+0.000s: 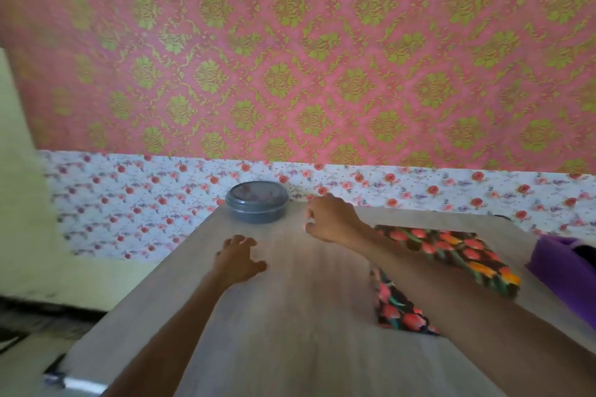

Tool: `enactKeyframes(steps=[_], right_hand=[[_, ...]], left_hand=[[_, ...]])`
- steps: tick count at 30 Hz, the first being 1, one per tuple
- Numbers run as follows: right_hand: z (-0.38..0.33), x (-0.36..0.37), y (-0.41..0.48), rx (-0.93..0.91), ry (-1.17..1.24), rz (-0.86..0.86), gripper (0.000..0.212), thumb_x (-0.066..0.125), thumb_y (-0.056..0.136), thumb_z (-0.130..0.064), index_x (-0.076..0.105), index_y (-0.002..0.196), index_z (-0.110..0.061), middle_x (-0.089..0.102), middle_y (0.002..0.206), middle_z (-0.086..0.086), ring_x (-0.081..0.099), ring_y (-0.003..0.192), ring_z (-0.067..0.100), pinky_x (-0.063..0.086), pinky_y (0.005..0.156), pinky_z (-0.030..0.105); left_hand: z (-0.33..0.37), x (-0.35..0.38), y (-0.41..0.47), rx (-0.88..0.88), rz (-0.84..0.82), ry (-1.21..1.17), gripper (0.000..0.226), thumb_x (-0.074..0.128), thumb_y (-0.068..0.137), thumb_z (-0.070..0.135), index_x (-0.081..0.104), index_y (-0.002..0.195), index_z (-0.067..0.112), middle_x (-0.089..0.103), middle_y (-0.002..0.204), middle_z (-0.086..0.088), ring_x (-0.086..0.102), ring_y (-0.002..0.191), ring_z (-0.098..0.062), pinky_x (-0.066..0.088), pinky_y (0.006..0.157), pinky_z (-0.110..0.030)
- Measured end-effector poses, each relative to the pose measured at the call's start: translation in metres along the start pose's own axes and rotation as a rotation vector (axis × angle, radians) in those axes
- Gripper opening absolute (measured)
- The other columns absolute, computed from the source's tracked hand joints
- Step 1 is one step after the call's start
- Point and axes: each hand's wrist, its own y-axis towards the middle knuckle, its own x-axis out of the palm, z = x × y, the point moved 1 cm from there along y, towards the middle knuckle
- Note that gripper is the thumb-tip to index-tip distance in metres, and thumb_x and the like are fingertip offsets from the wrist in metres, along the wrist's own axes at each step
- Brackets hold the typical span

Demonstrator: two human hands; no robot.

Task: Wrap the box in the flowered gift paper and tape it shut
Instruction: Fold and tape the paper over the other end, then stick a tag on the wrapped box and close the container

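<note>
A round grey lidded box [257, 201] stands at the far edge of the wooden table [290, 316]. Dark gift paper printed with red and orange flowers [451, 255] lies flat on the table's right side, partly under my right forearm. My right hand [332, 219] hovers just right of the grey box, fingers loosely curled and holding nothing. My left hand [238, 259] rests on the table nearer to me, fingers spread, a hand's width in front of the box. No tape is visible.
A purple object [561, 264] sits at the table's right edge. Pens or markers [56, 375] lie off the table's near-left corner. Behind the table are a white flowered strip [129, 203] and pink patterned wallpaper. The view is motion-blurred.
</note>
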Motion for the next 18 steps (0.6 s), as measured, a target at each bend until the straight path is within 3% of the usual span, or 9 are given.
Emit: enactKeyframes(steps=[3,8,11,14,18], right_hand=[[-0.029,0.027,0.051,-0.045,-0.164,-0.005,0.027,0.065,0.089,-0.015,0.064,0.115,-0.008,0.067,0.103,0.010,0.067,0.090,0.026,0.053,0.077,0.033],[-0.053,0.078,0.123,-0.178,-0.250,-0.031,0.032,0.064,0.091,-0.019,0.063,0.120,-0.007,0.067,0.111,0.010,0.066,0.096,0.026,0.054,0.075,0.033],[-0.062,0.109,0.148,-0.273,-0.342,-0.025,0.044,0.065,0.090,-0.021,0.055,0.130,-0.004,0.058,0.124,0.011,0.063,0.103,0.029,0.055,0.074,0.038],[-0.070,0.125,0.159,-0.252,-0.339,0.009,0.033,0.059,0.091,-0.008,0.056,0.123,-0.001,0.055,0.121,0.013,0.060,0.100,0.028,0.043,0.062,0.033],[-0.079,0.122,0.158,-0.219,-0.305,0.039,0.024,0.056,0.089,-0.002,0.062,0.112,-0.001,0.063,0.111,0.014,0.065,0.089,0.029,0.042,0.058,0.033]], left_hand=[[-0.048,-0.009,0.020,-0.023,-0.089,0.058,0.077,0.054,0.088,0.064,0.035,0.149,0.021,0.028,0.158,-0.003,0.026,0.144,-0.023,0.021,0.118,-0.039],[-0.080,-0.001,0.031,-0.001,-0.033,0.131,0.080,0.043,0.088,0.071,0.028,0.152,0.026,0.020,0.161,0.001,0.018,0.148,-0.019,0.014,0.119,-0.037],[-0.081,0.007,0.035,0.002,0.011,0.134,0.079,0.042,0.087,0.072,0.027,0.152,0.030,0.018,0.161,0.002,0.015,0.148,-0.018,0.009,0.120,-0.038],[-0.083,0.011,0.037,0.001,0.022,0.114,0.079,0.043,0.086,0.074,0.028,0.150,0.031,0.018,0.161,0.004,0.013,0.148,-0.017,0.007,0.120,-0.041],[-0.086,0.009,0.041,0.008,0.018,0.084,0.078,0.045,0.086,0.071,0.029,0.150,0.030,0.020,0.160,0.003,0.015,0.148,-0.019,0.009,0.120,-0.042]])
